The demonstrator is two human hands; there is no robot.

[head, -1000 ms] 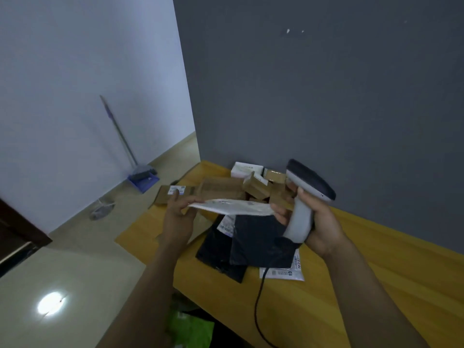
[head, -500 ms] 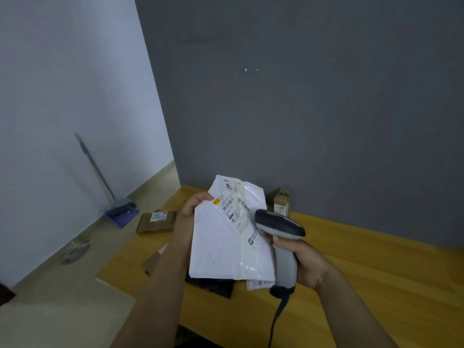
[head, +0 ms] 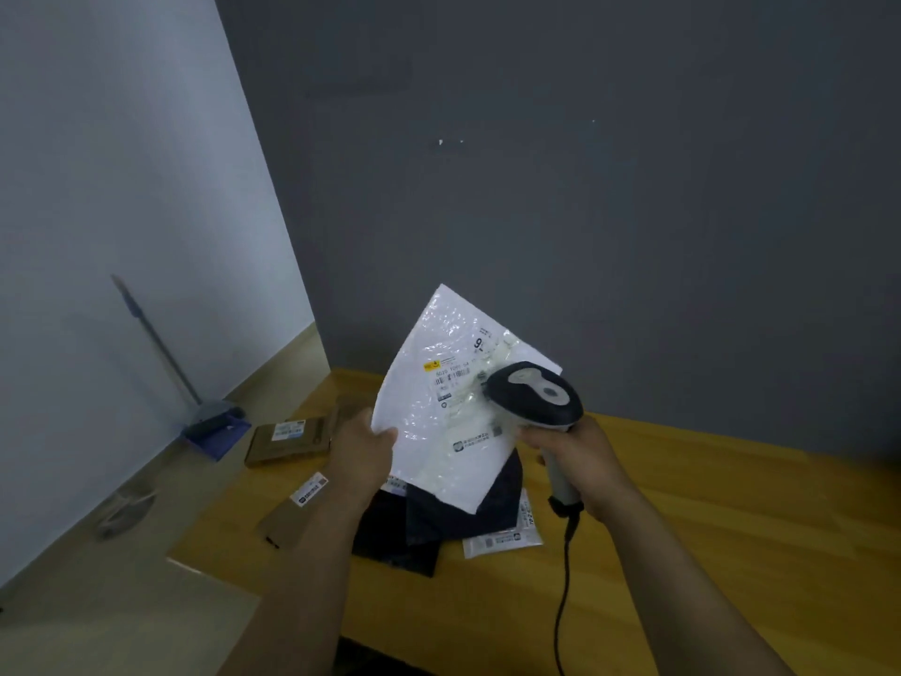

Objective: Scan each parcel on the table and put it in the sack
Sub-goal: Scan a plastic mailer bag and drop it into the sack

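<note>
My left hand pinches the left edge of a white bubble mailer and holds it upright over the table, label side toward me. My right hand grips the handle of a grey and black barcode scanner, whose head sits right in front of the mailer's label. Below them on the wooden table lie dark poly bags, a white labelled mailer, and two brown cardboard parcels. No sack is in view.
The scanner's black cable hangs down across the table's front. A grey wall stands close behind the table. On the floor at the left are a broom with a blue dustpan and a grey object.
My left hand has tilted the white mailer from flat to upright with its label facing me. My right hand has brought the scanner head up against the label. My view has shifted.
</note>
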